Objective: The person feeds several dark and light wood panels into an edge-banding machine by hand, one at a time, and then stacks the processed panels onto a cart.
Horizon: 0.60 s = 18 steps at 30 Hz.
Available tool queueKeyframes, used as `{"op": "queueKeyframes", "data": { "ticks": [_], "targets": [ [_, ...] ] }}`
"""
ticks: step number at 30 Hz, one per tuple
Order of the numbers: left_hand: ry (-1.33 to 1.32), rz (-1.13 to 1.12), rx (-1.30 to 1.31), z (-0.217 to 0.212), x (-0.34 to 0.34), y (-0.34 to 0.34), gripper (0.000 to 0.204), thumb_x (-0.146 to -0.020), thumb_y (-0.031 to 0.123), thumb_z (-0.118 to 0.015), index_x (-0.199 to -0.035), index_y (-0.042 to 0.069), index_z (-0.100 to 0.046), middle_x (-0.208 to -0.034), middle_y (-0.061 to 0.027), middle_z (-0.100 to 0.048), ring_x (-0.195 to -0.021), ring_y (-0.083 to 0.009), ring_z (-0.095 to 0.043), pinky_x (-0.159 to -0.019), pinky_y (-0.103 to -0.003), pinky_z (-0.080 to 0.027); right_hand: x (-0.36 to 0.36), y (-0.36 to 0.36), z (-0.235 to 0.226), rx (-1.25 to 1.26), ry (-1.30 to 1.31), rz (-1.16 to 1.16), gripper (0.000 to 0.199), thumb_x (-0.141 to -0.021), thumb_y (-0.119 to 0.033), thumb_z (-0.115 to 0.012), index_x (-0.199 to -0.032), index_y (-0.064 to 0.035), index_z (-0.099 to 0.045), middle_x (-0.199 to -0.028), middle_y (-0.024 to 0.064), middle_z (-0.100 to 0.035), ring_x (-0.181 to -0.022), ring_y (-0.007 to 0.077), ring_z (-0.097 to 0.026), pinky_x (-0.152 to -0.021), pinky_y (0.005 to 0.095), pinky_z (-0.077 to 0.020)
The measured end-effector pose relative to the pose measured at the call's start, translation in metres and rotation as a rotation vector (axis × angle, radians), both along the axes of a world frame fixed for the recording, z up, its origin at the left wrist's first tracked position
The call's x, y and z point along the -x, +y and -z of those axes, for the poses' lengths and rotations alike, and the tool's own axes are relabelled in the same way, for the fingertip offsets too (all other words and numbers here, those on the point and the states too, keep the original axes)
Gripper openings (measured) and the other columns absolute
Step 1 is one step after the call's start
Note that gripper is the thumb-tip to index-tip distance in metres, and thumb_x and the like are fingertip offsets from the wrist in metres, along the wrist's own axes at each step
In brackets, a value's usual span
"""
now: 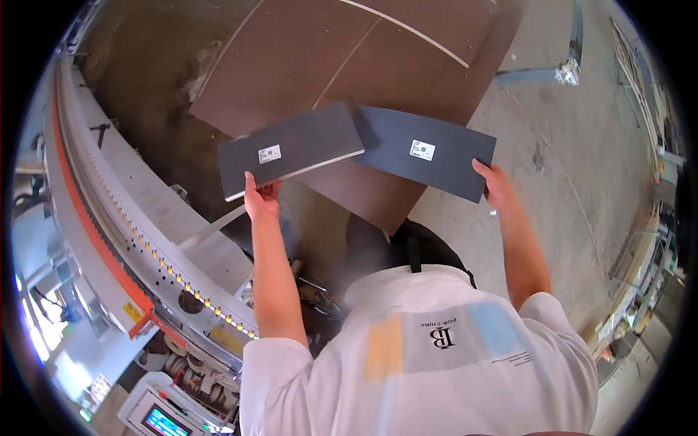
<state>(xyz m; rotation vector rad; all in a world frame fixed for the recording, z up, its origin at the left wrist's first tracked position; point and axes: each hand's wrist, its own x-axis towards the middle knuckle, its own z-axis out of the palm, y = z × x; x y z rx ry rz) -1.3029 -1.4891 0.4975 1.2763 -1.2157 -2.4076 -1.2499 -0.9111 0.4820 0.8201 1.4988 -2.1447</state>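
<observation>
In my left hand (262, 201) is a dark grey rectangular panel (313, 138), gripped at its near left edge with the thumb on top. A pale edge runs along its near side, and a white label sits on its face. My right hand (495, 184) grips a second dark panel (451, 160) by its right end, thumb on the face. That one also bears a white label. The inner ends of the two panels meet or overlap in front of me, the left one on top. Both are above a large brown board (356, 65).
A long curved-looking machine (145, 240) with an orange strip and a row of small rollers runs along my left. Its control screen (166, 421) glows at the lower left. A metal bar (534, 75) lies on the concrete floor (552, 145) to the right, with stacked material beyond.
</observation>
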Motion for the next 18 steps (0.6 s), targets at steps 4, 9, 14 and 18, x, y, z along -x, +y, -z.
{"op": "queueKeyframes", "data": {
  "ticks": [4, 9, 14, 18],
  "targets": [
    [0.182, -0.211, -0.009, -0.044, -0.079, 0.018, 0.04, -0.1, 0.038, -0.066, -0.122, 0.006, -0.062, -0.122, -0.0085, -0.067, -0.11, -0.0287, -0.067, -0.096, -0.049, -0.058, -0.005, -0.005, -0.016, 0.006, 0.137, 0.073, 0.044, -0.094, -0.026, -0.074, -0.125, 0.0042, -0.064, -0.116, 0.0104, -0.071, -0.105, 0.0207, -0.067, -0.09, 0.0364, -0.0531],
    [0.379, -0.542, 0.067, -0.094, -0.219, 0.019, 0.043, -0.101, 0.041, -0.063, -0.129, 0.008, -0.06, -0.123, -0.0066, -0.067, -0.112, -0.0239, -0.066, -0.096, -0.039, -0.055, 0.002, -0.011, -0.038, 0.144, 0.301, 0.014, 0.045, -0.097, -0.022, -0.07, -0.132, 0.0029, -0.059, -0.125, 0.011, -0.067, -0.114, 0.0225, -0.065, -0.096, 0.0377, -0.0522],
    [0.443, -0.9, 0.155, -0.115, -0.376, 0.036, 0.043, -0.099, 0.045, -0.065, -0.121, 0.008, -0.062, -0.11, -0.0038, -0.07, -0.097, -0.0179, -0.067, -0.081, -0.031, -0.056, 0.013, -0.038, -0.065, 0.44, 0.429, -0.111, 0.057, -0.102, -0.035, -0.062, -0.145, -0.0015, -0.047, -0.14, 0.0114, -0.058, -0.126, 0.0266, -0.059, -0.103, 0.0422, -0.0506],
    [0.447, -1.162, 0.326, -0.138, -0.496, 0.132, 0.042, -0.102, 0.048, -0.061, -0.115, 0.007, -0.065, -0.088, -0.0019, -0.068, -0.074, -0.0127, -0.06, -0.066, -0.025, -0.053, 0.012, -0.03, -0.072, 0.618, 0.39, -0.247, 0.056, -0.103, -0.03, -0.06, -0.148, -0.0018, -0.042, -0.142, 0.0127, -0.056, -0.127, 0.0294, -0.058, -0.109, 0.0452, -0.0467]
  ]
}}
